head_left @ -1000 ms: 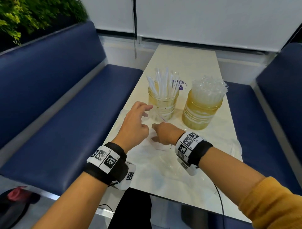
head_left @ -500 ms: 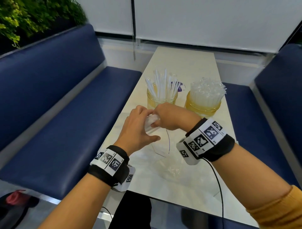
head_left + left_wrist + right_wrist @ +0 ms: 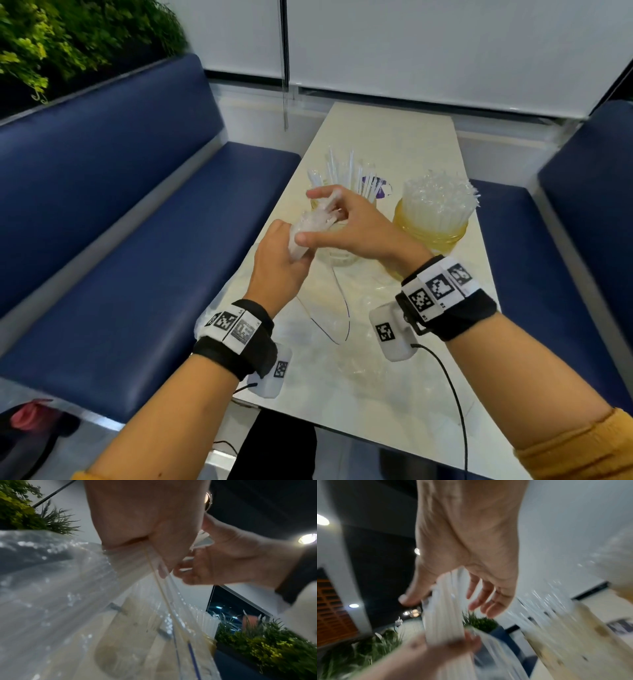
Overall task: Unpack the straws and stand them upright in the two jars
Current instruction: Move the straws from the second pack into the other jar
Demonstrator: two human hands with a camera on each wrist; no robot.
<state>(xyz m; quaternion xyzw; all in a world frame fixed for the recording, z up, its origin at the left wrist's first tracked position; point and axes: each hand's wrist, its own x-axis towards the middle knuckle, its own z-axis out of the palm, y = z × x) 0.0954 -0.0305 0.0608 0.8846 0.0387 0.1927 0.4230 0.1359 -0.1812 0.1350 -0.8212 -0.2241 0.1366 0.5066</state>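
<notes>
A bundle of white straws (image 3: 310,224) in a clear plastic bag is held up in front of the left jar (image 3: 342,256). My left hand (image 3: 281,267) grips the bundle's lower part, and the loose bag (image 3: 68,588) hangs below it. My right hand (image 3: 346,222) holds the upper ends of the bundle (image 3: 443,608), thumb on one side and fingers on the other. The left jar holds several upright straws (image 3: 349,171) and is mostly hidden by my hands. The right jar (image 3: 431,236) is packed with straws (image 3: 438,198).
Crumpled clear wrappers (image 3: 359,359) lie on the pale table (image 3: 394,137) in front of the jars. Blue benches (image 3: 137,240) flank the table on both sides. A small purple-printed item (image 3: 378,186) sits behind the left jar. A black cable (image 3: 455,394) trails from my right wrist.
Both hands rose from the table with the bagged straw bundle. The left hand closed around its lower part, and the right hand moved up to its top ends.
</notes>
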